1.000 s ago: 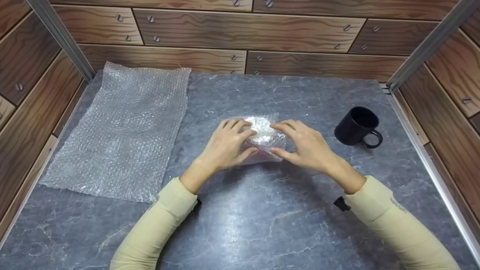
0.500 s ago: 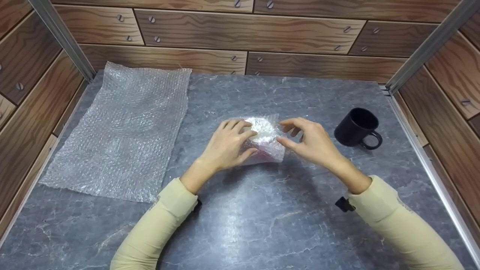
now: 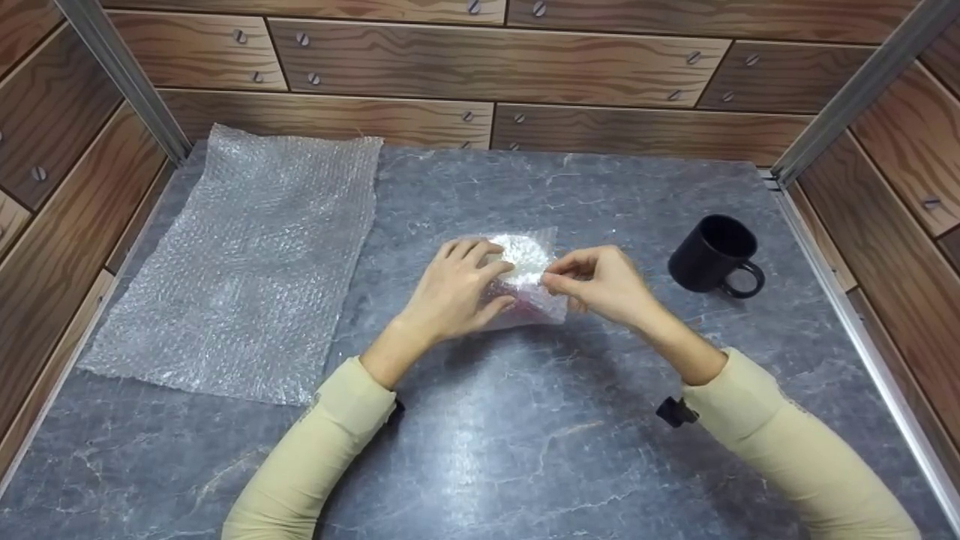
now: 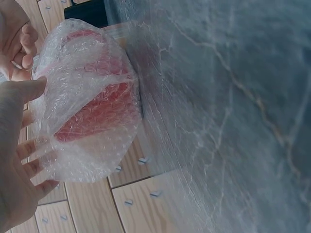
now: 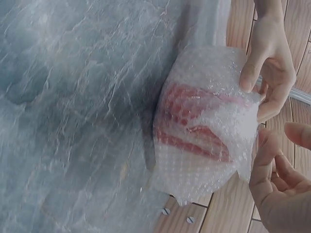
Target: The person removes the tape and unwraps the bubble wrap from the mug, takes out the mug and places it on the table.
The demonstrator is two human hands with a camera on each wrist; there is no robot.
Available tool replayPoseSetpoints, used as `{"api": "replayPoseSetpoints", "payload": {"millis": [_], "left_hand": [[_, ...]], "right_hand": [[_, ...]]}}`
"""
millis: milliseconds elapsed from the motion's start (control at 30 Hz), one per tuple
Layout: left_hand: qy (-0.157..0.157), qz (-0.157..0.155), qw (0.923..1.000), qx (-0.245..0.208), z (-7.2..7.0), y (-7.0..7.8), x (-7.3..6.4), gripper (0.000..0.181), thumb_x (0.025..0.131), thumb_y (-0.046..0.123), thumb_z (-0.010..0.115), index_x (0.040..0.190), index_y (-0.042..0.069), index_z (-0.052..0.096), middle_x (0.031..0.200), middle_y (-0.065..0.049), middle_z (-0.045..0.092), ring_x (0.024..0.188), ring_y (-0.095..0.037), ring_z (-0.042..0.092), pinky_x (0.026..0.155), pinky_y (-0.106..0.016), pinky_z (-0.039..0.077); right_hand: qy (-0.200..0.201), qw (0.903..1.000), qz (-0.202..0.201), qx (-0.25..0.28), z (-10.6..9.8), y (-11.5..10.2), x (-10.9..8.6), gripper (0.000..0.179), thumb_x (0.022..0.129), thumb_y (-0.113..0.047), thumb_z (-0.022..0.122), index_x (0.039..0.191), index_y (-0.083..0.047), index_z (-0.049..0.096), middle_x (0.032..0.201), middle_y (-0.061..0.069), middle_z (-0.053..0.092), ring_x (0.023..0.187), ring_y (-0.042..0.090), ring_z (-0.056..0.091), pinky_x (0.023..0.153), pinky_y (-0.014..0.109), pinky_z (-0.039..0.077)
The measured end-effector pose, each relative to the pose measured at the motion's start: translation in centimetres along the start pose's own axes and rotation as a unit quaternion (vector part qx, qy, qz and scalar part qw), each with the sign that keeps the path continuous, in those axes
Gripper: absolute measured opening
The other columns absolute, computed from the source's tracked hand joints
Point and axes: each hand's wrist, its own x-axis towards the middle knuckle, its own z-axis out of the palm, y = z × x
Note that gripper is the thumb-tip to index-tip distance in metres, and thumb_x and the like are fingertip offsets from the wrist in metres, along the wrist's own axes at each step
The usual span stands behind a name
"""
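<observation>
A bundle of clear bubble wrap [image 3: 523,262] with something red and whitish inside stands on the table; the wrap hides what kind of thing it is. My left hand [image 3: 451,292] holds it from the left, thumb on the near side and fingers spread over the top and far side. My right hand [image 3: 607,289] is at the bundle's right side, thumb and index finger drawn toward each other. In the right wrist view its index fingertip [image 5: 264,137] is right by the wrap's upper edge, with a gap to the thumb; I cannot tell whether it pinches anything.
A flat sheet of bubble wrap [image 3: 255,262] lies along the left of the grey marbled table [image 3: 525,450]. A black mug [image 3: 709,255] stands upright at the right, its handle toward the right and front. Wood-patterned panels [image 3: 495,64] and metal posts enclose the back and sides.
My right hand left the bundle, moved a little right, then came back to its right side with thumb and index finger closer together. The left hand and bundle have stayed in place.
</observation>
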Motion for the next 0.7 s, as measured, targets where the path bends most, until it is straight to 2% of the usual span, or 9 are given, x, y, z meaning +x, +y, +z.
{"api": "replayPoseSetpoints", "payload": {"millis": [133, 267, 700], "left_hand": [[0.004, -0.002, 1.0, -0.003, 0.0, 0.0, 0.0, 0.045, 0.097, 0.05, 0.071, 0.129, 0.018, 0.073, 0.139, -0.008, 0.068, 0.133, -0.029, 0.061, 0.118, -0.049, 0.048], [0.003, -0.003, 1.0, -0.009, 0.1, 0.1, 0.0, 0.045, 0.097, 0.049, 0.071, 0.129, 0.018, 0.073, 0.14, -0.008, 0.068, 0.134, -0.029, 0.061, 0.118, -0.049, 0.047], [0.0, -0.002, 1.0, -0.008, 0.1, 0.0, -0.1, 0.045, 0.097, 0.049, 0.071, 0.131, 0.019, 0.072, 0.141, -0.008, 0.067, 0.135, -0.03, 0.06, 0.119, -0.05, 0.046]], "right_hand": [[-0.024, 0.9981, 0.04, 0.042, 0.2, 0.1, 0.3, 0.028, 0.098, -0.019, 0.075, 0.111, 0.006, 0.076, 0.085, 0.008, 0.08, 0.054, 0.007, 0.064, 0.051, 0.021, 0.057], [-0.031, 0.9951, 0.069, 0.063, 0.4, 0.3, 0.5, 0.03, 0.098, -0.018, 0.075, 0.112, 0.009, 0.075, 0.08, 0.002, 0.079, 0.052, 0.006, 0.064, 0.051, 0.021, 0.057], [-0.04, 0.9926, 0.093, 0.067, 1.1, 0.9, 1.5, 0.03, 0.096, -0.019, 0.077, 0.107, 0.009, 0.077, 0.076, 0.0, 0.079, 0.049, 0.005, 0.061, 0.05, 0.02, 0.058]]}}
